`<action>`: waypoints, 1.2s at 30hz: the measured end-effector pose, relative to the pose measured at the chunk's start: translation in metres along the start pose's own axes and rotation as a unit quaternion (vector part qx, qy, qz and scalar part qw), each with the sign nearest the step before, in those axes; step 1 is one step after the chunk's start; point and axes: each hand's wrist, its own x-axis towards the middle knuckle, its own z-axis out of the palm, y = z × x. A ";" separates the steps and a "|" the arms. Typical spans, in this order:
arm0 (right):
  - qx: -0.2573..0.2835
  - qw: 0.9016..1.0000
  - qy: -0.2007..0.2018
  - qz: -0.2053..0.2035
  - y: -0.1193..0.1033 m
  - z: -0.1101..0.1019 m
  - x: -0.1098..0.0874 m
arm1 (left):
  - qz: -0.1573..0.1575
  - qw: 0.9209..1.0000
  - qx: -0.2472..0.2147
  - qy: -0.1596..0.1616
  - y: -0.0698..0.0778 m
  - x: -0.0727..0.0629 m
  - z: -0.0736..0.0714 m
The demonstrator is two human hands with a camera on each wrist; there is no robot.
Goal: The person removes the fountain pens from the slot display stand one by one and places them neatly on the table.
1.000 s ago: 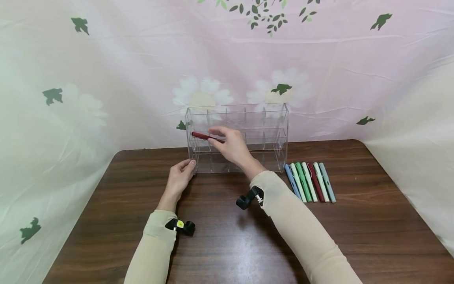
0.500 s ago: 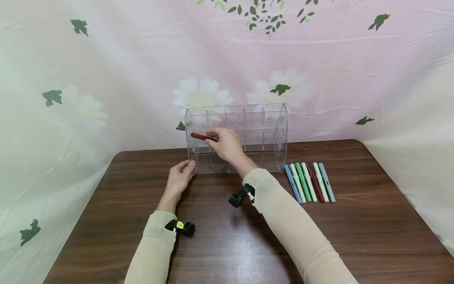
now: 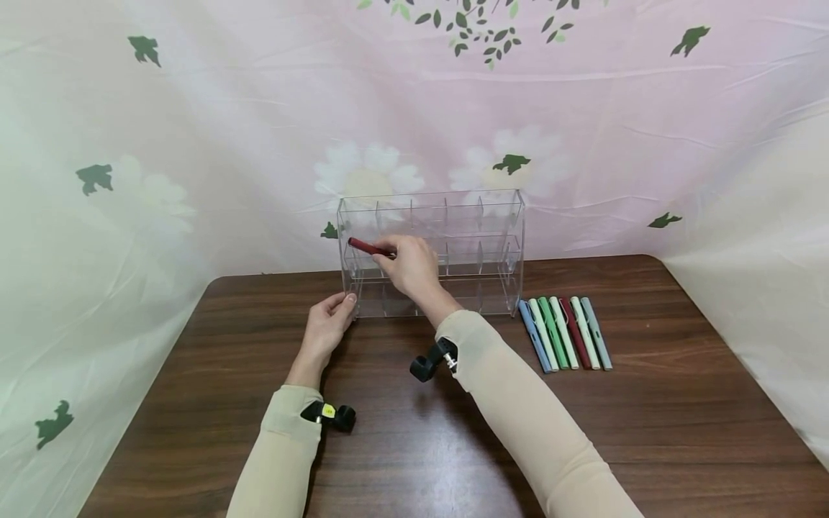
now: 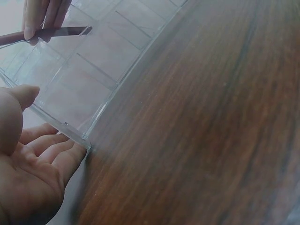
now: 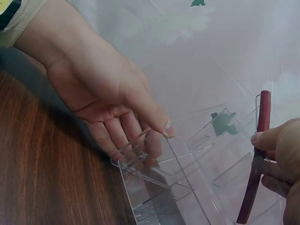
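My right hand (image 3: 413, 267) pinches a dark red pen (image 3: 361, 245) with a metal clip between thumb and fingers. The pen slants in front of the left part of a clear acrylic pen organizer (image 3: 482, 242), its capped end toward the left. That organizer has stepped tiers with thin dividers and stands at the back of the table. My left hand (image 3: 329, 321) grips its lower left corner; in the left wrist view the thumb (image 4: 29, 93) is on one side of the panel and the fingers lie along the other. The right wrist view shows the red pen (image 5: 255, 173) beside the see-through compartments.
Right of the organizer, several pens (image 3: 565, 333) lie side by side on the dark wooden table (image 3: 401, 460): blue, pale green, green and red. A printed cloth (image 3: 259, 144) with flowers and birds hangs close behind the organizer and along both sides.
My right hand has shifted a little to the left, and the pen's left end tips slightly higher. The left hand stays at the organizer's corner.
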 end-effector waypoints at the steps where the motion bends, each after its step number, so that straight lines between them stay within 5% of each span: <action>1: 0.007 1.000 0.005 -0.001 0.000 0.000 -0.001 | 0.000 1.000 0.000 0.000 0.000 0.000 0.000; 11: 0.084 0.995 0.040 -0.036 0.008 0.001 -0.005 | -0.001 1.000 -0.004 0.000 0.000 0.000 0.001; 24: 0.205 0.975 0.055 -0.064 0.014 -0.003 -0.006 | -0.005 1.000 0.001 -0.005 0.001 -0.003 -0.002; 36: 0.251 0.957 0.105 -0.104 0.014 -0.014 -0.009 | 0.008 1.000 0.001 -0.003 0.001 -0.002 -0.001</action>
